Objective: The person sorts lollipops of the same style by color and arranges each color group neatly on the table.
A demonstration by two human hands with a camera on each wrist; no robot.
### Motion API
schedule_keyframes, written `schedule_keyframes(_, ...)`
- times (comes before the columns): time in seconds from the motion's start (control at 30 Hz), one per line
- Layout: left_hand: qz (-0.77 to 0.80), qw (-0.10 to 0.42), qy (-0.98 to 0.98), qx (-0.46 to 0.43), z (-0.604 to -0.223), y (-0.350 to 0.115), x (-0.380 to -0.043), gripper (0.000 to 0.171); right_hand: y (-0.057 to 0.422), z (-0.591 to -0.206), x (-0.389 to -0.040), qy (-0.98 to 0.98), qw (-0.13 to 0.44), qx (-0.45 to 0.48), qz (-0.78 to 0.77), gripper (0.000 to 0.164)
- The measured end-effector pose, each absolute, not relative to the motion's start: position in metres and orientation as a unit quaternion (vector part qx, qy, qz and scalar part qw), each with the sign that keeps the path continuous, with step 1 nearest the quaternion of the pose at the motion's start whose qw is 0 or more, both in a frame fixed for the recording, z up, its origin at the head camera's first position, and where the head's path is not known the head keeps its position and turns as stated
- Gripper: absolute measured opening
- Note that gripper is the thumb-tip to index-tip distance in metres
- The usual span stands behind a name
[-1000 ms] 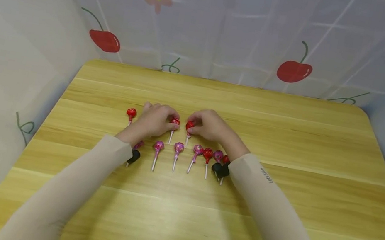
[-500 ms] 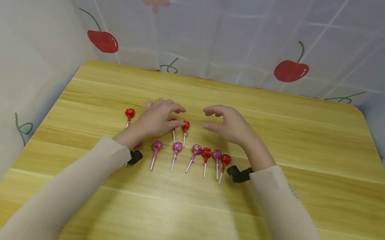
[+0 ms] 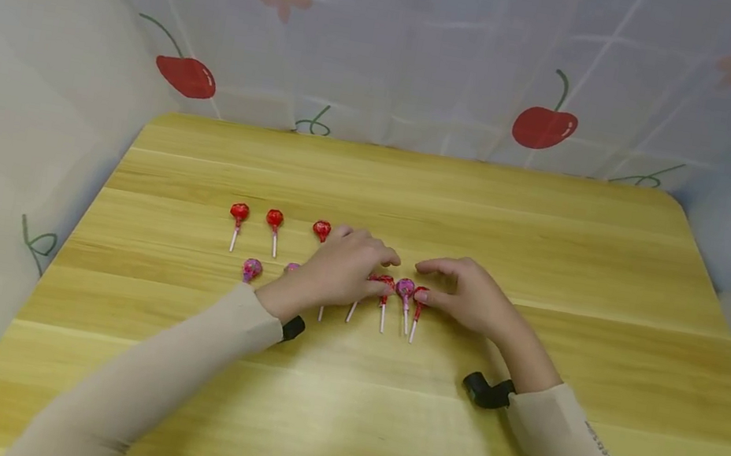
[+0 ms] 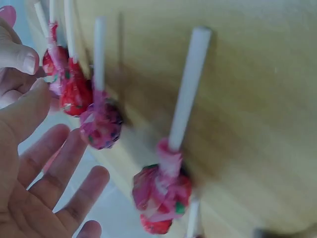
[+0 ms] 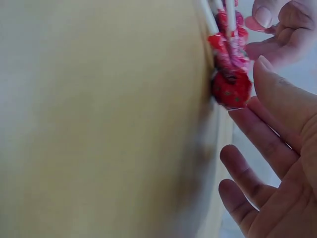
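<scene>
My left hand hovers over the front row of lollipops, thumb and fingers apart. Its thumb tip overlaps a red lollipop, also visible as a red lollipop beside the fingertips in the left wrist view. At the row's right end is my right hand, its thumb tip over another red lollipop. In the right wrist view that red-wrapped lollipop lies at the loosely spread thumb and index finger. A pink lollipop sits between the two hands. The left hand and forearm hide parts of both rows.
Farther back lie red lollipops, one at the left, a second beside it and a third near my left hand. A pink lollipop shows by the left sleeve. The wooden table meets a cherry-printed curtain at its back edge.
My right hand let go of a red lollipop in the back row, then moved right and nearer to the front row's end. My left hand left the back row, moving right and nearer too.
</scene>
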State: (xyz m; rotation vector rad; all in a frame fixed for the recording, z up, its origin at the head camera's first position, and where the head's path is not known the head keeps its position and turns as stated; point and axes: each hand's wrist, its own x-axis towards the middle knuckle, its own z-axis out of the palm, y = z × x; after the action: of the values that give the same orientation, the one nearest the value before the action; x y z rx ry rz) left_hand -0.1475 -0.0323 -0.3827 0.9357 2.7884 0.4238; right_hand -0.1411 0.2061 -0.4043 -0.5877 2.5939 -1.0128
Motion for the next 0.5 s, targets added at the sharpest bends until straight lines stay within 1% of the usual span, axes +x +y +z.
schedule_keyframes(0.23,0.147,0.113,0.936,0.299,-0.39,-0.029,-0.15,0.032,0.208,-0.409,-0.137,0.9,0.149,-0.192,-0.362,0.038)
schedule_keyframes(0.5,0.143,0.109,0.936,0.303,-0.399,-0.026,-0.153,0.029,0.208,-0.411,-0.138,0.894,0.143,-0.205,-0.371,0.029)
